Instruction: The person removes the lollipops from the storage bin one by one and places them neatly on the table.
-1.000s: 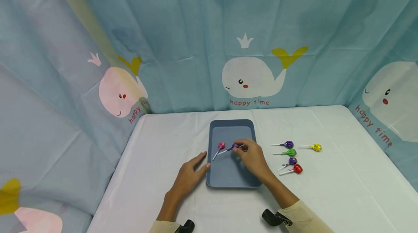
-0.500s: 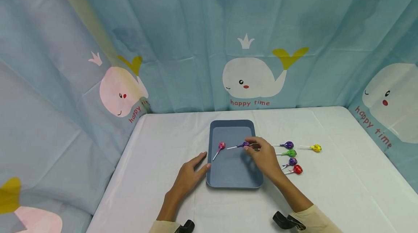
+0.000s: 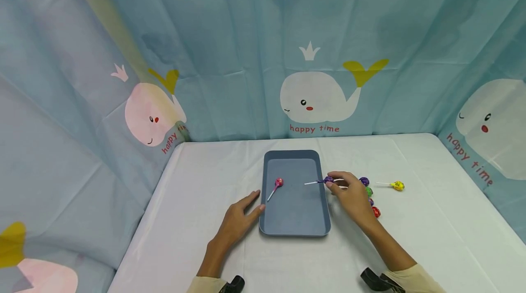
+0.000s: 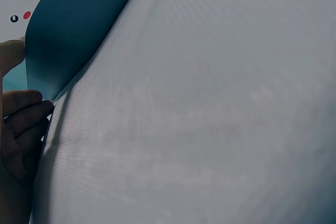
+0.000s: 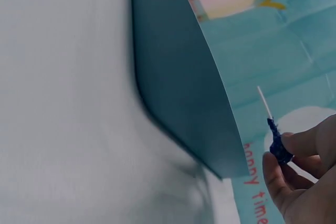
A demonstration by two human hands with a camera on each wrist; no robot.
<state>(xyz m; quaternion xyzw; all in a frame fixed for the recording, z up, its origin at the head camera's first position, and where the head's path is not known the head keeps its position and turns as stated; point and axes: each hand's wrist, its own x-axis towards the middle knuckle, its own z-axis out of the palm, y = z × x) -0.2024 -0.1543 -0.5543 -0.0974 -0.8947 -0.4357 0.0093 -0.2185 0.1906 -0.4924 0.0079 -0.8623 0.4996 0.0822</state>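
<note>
A purple-wrapped lollipop (image 3: 328, 179) is pinched by its candy end between the thumb and fingers of my right hand (image 3: 351, 195). Its white stick points left over the right rim of the grey-blue tray (image 3: 293, 220). In the right wrist view the lollipop (image 5: 280, 148) shows up beyond the tray's corner. A pink lollipop (image 3: 279, 182) lies inside the tray toward its left side. My left hand (image 3: 238, 220) rests at the tray's left edge, thumb and forefinger spread and touching the rim. The left wrist view shows its fingers (image 4: 26, 111) beside the tray's outer wall.
Right of the tray, my right hand partly covers a column of lollipops: purple (image 3: 364, 181), green (image 3: 369, 191), another purple, and red (image 3: 376, 211). A yellow lollipop (image 3: 397, 185) lies farther right on the white tablecloth (image 3: 444, 211). A whale-print curtain (image 3: 230, 55) stands behind.
My right hand has carried the purple lollipop rightward, from beside the pink one to the tray's right rim. The left hand and the tray have stayed in place.
</note>
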